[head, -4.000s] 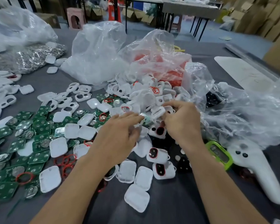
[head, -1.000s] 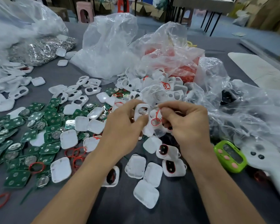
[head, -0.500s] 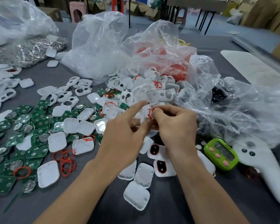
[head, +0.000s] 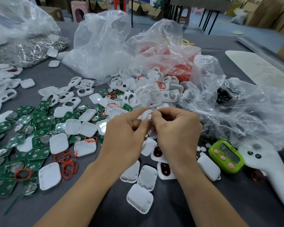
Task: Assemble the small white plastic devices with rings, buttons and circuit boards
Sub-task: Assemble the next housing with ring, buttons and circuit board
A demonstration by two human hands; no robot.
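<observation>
Both hands meet above the middle of the table. My left hand (head: 125,130) grips a small white plastic shell (head: 146,114), mostly hidden behind the fingers. My right hand (head: 177,128) pinches a thin red ring (head: 151,114) against that shell with thumb and forefinger. Under the hands lie white back covers (head: 147,176) and two shells with dark buttons and red rings fitted (head: 165,169). A heap of open white shells (head: 156,94) lies just beyond. Green circuit boards (head: 39,141) and loose red rings (head: 67,159) spread to the left.
Clear plastic bags (head: 103,43) stand at the back, one holding red rings (head: 180,68). Another crumpled bag (head: 252,112) fills the right. A green timer (head: 226,156) and a white controller (head: 269,169) lie at the right. A pile of metal clips (head: 34,49) sits far left.
The hands went from picking in the heap to holding a shell up. The right hand has brought the red ring onto it; the hands are now closer together.
</observation>
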